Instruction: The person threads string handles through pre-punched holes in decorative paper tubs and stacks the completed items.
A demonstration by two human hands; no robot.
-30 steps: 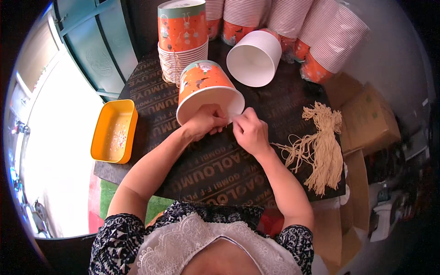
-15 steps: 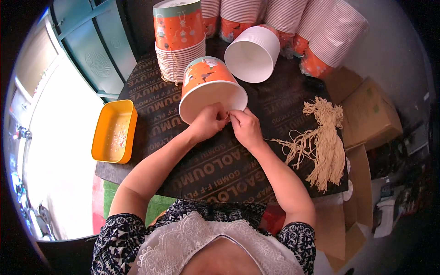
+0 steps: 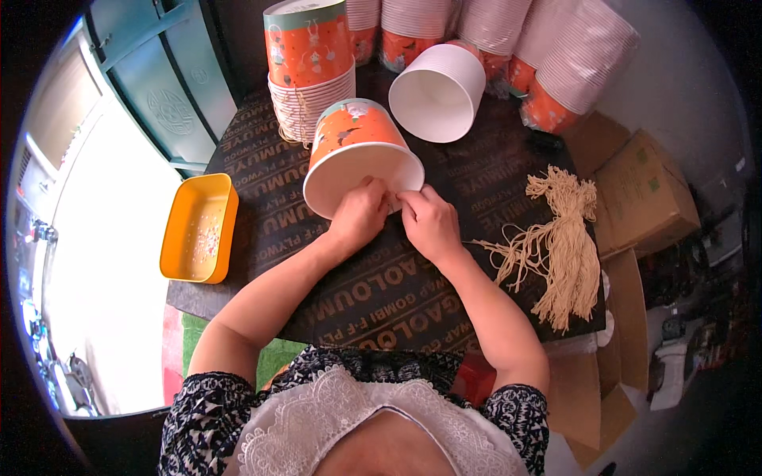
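Observation:
An orange-and-green patterned paper bucket [image 3: 355, 133] lies tilted on its side on the dark table, its white open mouth facing me. My left hand [image 3: 361, 213] is closed, fingertips just inside the mouth near the lower right rim. Whatever is between those fingers is too small or hidden to make out. Right beside it, my right hand [image 3: 430, 224] pinches the bucket's rim with thumb and fingers, the knuckles outside. Off to the right lies a bundle of beige strings [image 3: 565, 254], loose ends trailing toward my right forearm.
Behind stands a stack of matching buckets [image 3: 305, 47] with strings hanging from it. A white-mouthed bucket [image 3: 435, 95] lies beside it, before several wrapped stacks [image 3: 583, 59]. A yellow tray [image 3: 184, 230] with small bits sits left. Cardboard boxes [image 3: 647, 194] stand right of the table [image 3: 357, 305].
The bucket has shifted slightly left and toward me. My left hand has turned into a more closed fist at the rim; my right hand stays at the rim.

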